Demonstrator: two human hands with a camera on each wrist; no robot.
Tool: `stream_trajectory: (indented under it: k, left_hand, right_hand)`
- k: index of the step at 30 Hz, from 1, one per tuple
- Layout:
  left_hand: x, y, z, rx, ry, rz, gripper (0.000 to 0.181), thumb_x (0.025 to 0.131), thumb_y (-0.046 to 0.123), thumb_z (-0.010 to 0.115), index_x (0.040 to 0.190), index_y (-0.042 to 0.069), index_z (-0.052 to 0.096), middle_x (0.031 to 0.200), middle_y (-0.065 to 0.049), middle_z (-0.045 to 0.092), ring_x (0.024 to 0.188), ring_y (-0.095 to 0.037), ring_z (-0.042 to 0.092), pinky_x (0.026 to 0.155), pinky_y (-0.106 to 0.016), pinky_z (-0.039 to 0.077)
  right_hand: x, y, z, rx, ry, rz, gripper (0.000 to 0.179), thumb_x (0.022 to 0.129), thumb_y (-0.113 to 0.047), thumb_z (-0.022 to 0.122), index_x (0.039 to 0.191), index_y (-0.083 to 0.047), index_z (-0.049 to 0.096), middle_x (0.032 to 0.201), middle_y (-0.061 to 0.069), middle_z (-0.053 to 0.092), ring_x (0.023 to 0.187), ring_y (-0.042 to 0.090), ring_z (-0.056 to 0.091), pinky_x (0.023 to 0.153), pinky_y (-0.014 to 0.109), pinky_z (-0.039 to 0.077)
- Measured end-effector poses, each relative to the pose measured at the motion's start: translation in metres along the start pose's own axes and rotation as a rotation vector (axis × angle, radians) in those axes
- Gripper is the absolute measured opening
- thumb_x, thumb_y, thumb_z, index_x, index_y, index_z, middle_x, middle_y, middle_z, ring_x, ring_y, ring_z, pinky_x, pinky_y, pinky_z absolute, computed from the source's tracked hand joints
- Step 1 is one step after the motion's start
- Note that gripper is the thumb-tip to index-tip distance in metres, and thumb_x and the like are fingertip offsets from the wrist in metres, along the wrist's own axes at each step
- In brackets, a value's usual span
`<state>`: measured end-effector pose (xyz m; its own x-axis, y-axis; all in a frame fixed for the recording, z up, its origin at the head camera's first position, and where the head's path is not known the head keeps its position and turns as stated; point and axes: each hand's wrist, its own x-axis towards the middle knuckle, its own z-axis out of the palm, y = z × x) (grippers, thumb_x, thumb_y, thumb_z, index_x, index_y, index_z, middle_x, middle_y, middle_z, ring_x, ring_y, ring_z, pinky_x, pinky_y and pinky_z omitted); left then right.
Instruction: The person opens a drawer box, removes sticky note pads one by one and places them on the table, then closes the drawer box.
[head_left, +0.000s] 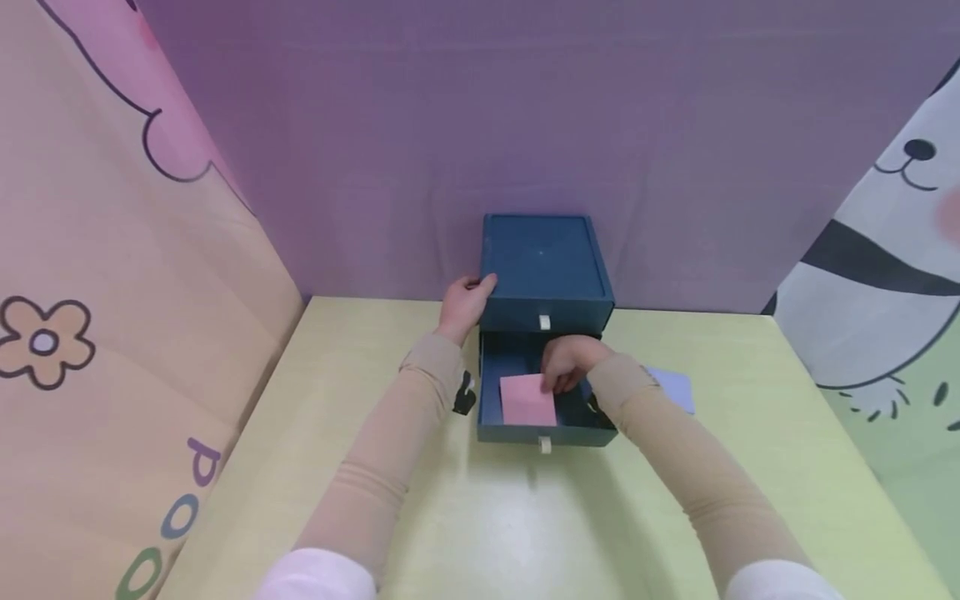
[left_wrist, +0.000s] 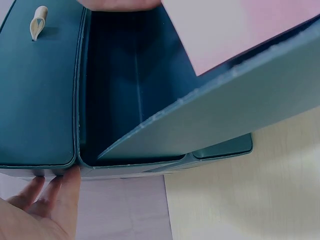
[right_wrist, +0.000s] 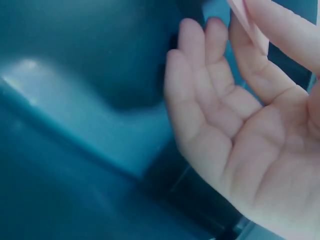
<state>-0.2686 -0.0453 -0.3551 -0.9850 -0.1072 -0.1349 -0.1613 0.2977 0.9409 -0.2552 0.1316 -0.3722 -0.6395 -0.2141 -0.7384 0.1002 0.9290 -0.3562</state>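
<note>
A dark blue drawer box stands at the back of the table, its lower drawer pulled out. My left hand rests at the box's left side, thumb by the top edge; straight fingers press the side wall in the left wrist view. Inside the open drawer, my right hand pinches a pink square of paper between thumb and index finger. Its other fingers are loosely bent and hold nothing. The paper lies tilted over the drawer's front left part.
A light purple flat square lies on the table right of the drawer, partly behind my right forearm. The upper drawer is closed, with a pale pull tab; another tab is on the lower one. A purple cloth hangs behind.
</note>
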Motion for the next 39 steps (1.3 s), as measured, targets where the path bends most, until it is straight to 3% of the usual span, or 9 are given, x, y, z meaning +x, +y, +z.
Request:
stream_trajectory:
  k: [4, 10, 16, 23, 39]
  left_hand:
    - [-0.001, 0.000, 0.000, 0.003, 0.001, 0.001, 0.058, 0.092, 0.046, 0.054, 0.135, 0.006, 0.050, 0.132, -0.012, 0.055, 0.120, -0.028, 0.052, 0.101, -0.040, 0.045]
    - [0.000, -0.001, 0.000, -0.008, 0.001, 0.001, 0.058, 0.092, 0.046, 0.054, 0.134, 0.006, 0.051, 0.131, -0.013, 0.055, 0.120, -0.028, 0.052, 0.101, -0.041, 0.044]
    - [-0.001, 0.000, -0.001, -0.006, 0.004, 0.009, 0.057, 0.092, 0.045, 0.054, 0.132, 0.005, 0.052, 0.130, -0.013, 0.056, 0.119, -0.028, 0.053, 0.101, -0.041, 0.044]
    - [-0.001, -0.001, -0.001, -0.010, -0.006, 0.007, 0.058, 0.092, 0.047, 0.053, 0.134, 0.006, 0.051, 0.131, -0.012, 0.055, 0.119, -0.028, 0.053, 0.101, -0.041, 0.045]
    - [0.000, -0.001, 0.001, 0.008, 0.008, 0.005, 0.058, 0.092, 0.046, 0.053, 0.134, 0.006, 0.051, 0.131, -0.013, 0.055, 0.119, -0.028, 0.053, 0.102, -0.041, 0.044]
  right_hand:
    - [-0.002, -0.001, -0.002, -0.028, 0.021, -0.007, 0.024, 0.084, -0.014, 0.067, 0.104, -0.001, 0.066, 0.102, 0.012, 0.070, 0.089, 0.016, 0.065, 0.080, 0.031, 0.055]
    - [-0.010, -0.003, -0.004, -0.044, 0.072, 0.011, 0.021, 0.085, -0.018, 0.068, 0.099, -0.004, 0.065, 0.107, 0.011, 0.068, 0.095, 0.019, 0.065, 0.083, 0.033, 0.055]
    - [-0.017, -0.004, -0.006, 0.058, 0.083, -0.024, 0.012, 0.085, -0.017, 0.068, 0.084, -0.007, 0.062, 0.104, 0.011, 0.068, 0.094, 0.021, 0.064, 0.085, 0.035, 0.055]
    - [-0.017, 0.000, -0.004, 0.152, 0.086, -0.062, 0.021, 0.086, -0.017, 0.068, 0.069, -0.012, 0.056, 0.091, 0.006, 0.067, 0.088, 0.018, 0.064, 0.086, 0.036, 0.055]
    - [-0.012, 0.011, 0.002, 0.355, 0.113, -0.073, 0.013, 0.090, -0.016, 0.064, 0.083, -0.005, 0.063, 0.103, 0.011, 0.068, 0.097, 0.024, 0.064, 0.092, 0.042, 0.052]
